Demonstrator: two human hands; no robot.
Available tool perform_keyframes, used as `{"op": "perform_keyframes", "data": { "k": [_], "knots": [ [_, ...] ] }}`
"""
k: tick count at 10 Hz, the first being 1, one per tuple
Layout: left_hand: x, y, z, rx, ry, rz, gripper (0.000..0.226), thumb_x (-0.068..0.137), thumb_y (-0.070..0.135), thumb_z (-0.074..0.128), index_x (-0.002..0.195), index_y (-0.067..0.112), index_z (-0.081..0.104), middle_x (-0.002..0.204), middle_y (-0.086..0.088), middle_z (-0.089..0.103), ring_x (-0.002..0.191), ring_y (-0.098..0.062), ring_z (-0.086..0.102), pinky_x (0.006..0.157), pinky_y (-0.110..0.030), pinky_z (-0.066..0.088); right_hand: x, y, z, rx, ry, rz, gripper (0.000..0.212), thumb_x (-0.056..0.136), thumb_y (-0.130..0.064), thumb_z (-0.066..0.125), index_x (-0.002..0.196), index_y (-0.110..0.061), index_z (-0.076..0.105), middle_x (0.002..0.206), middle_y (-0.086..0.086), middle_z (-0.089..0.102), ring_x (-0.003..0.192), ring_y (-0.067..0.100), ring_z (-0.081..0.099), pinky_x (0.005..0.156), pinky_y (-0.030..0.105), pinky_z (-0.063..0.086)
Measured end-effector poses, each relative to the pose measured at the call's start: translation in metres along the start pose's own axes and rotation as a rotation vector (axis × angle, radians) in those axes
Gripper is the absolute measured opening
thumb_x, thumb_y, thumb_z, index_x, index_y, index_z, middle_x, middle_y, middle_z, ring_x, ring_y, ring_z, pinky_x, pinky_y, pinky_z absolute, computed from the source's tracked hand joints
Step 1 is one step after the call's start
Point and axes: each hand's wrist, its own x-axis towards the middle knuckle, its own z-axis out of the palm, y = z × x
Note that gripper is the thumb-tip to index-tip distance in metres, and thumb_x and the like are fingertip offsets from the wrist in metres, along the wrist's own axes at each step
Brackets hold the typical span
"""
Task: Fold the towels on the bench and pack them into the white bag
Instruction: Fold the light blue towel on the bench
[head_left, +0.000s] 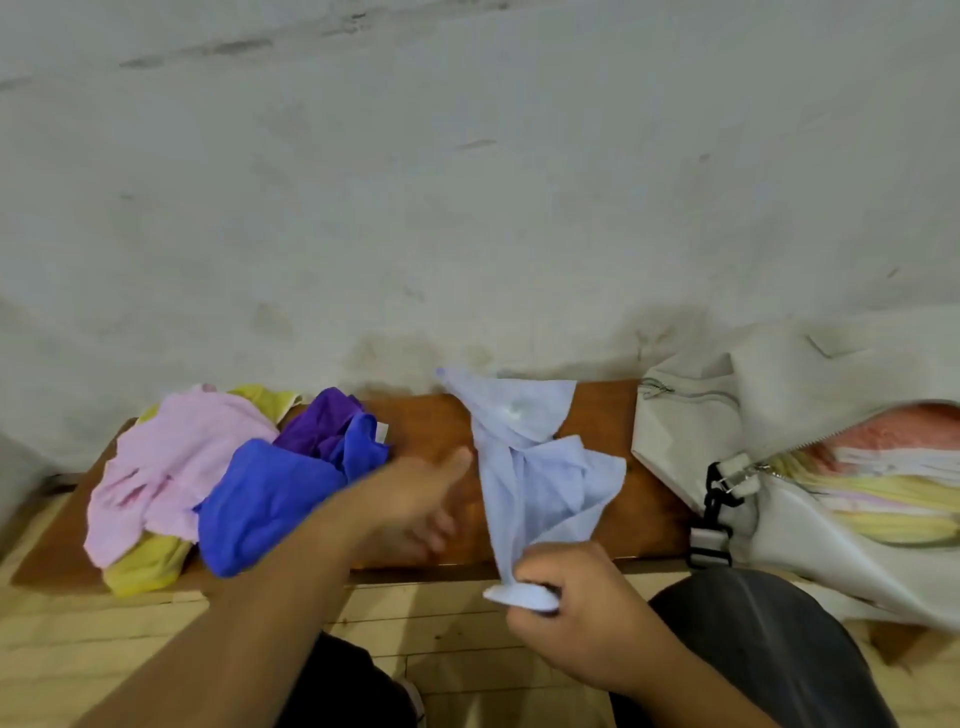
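A light blue towel (524, 457) lies crumpled across the middle of the brown bench (421, 421). My right hand (576, 608) grips its near corner at the bench's front edge. My left hand (415, 499) hovers blurred just left of that towel, fingers extended, holding nothing. A heap of unfolded towels sits at the left: pink (171, 462), blue (265, 504), purple (317, 421) and yellow (145, 566). The white bag (727, 415) lies unzipped at the right, with folded pink and yellow towels (883, 488) stacked inside.
A stained grey wall (467, 182) rises directly behind the bench. The bag's black strap buckle (719, 499) hangs over the bench's front edge. Pale wooden floorboards (441, 639) and my dark-trousered knees (769, 639) fill the foreground.
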Motion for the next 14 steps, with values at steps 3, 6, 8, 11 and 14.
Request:
{"op": "perform_keyframes", "data": {
  "k": [3, 6, 8, 11, 14],
  "knots": [
    [-0.018, -0.058, 0.059, -0.267, 0.096, 0.177, 0.019, 0.097, 0.018, 0.059, 0.114, 0.015, 0.068, 0.101, -0.002, 0.076, 0.088, -0.012, 0.070, 0.079, -0.027, 0.056, -0.007, -0.018, 0.009, -0.150, -0.293, 0.064, 0.029, 0.089, -0.048, 0.068, 0.115, -0.035, 0.072, 0.108, -0.014, 0.070, 0.098, 0.002, 0.063, 0.087, 0.015, 0.047],
    [-0.030, -0.077, 0.045, -0.189, 0.117, 0.283, 0.018, 0.097, 0.035, 0.064, 0.090, 0.021, 0.071, 0.077, 0.006, 0.074, 0.068, 0.000, 0.063, 0.068, -0.016, 0.048, 0.027, 0.020, -0.004, 0.031, 0.474, 0.552, 0.070, 0.083, -0.058, 0.073, 0.141, -0.028, 0.051, 0.137, -0.008, 0.056, 0.124, 0.011, 0.054, 0.102, 0.036, 0.050],
    [-0.040, -0.092, 0.040, -0.234, 0.067, 0.306, 0.019, 0.092, 0.037, 0.069, 0.096, 0.019, 0.074, 0.088, 0.000, 0.075, 0.080, -0.008, 0.067, 0.076, -0.023, 0.054, 0.029, 0.028, 0.014, -0.099, 0.260, 0.487, 0.071, 0.085, -0.029, 0.081, 0.143, -0.028, 0.041, 0.084, -0.009, 0.064, 0.075, 0.002, 0.061, 0.064, 0.009, 0.047],
    [-0.030, -0.094, 0.031, -0.394, 0.260, 0.204, 0.029, 0.096, 0.047, 0.061, 0.092, 0.019, 0.071, 0.090, -0.003, 0.074, 0.082, -0.015, 0.067, 0.079, -0.031, 0.054, 0.018, 0.012, 0.001, 0.106, 0.407, 0.402, 0.042, 0.098, -0.023, 0.064, 0.065, -0.008, 0.043, 0.061, -0.001, 0.038, 0.059, 0.009, 0.036, 0.059, 0.028, 0.031],
    [-0.029, -0.033, -0.042, -0.746, 0.458, 0.253, 0.026, 0.099, 0.042, 0.056, 0.111, 0.023, 0.069, 0.106, -0.007, 0.073, 0.092, -0.024, 0.069, 0.087, -0.044, 0.056, 0.053, -0.036, -0.088, 1.217, 0.639, 0.543, 0.027, 0.096, -0.020, 0.057, 0.105, -0.001, 0.073, 0.103, 0.018, 0.077, 0.092, 0.026, 0.076, 0.085, 0.041, 0.062]
  ]
}}
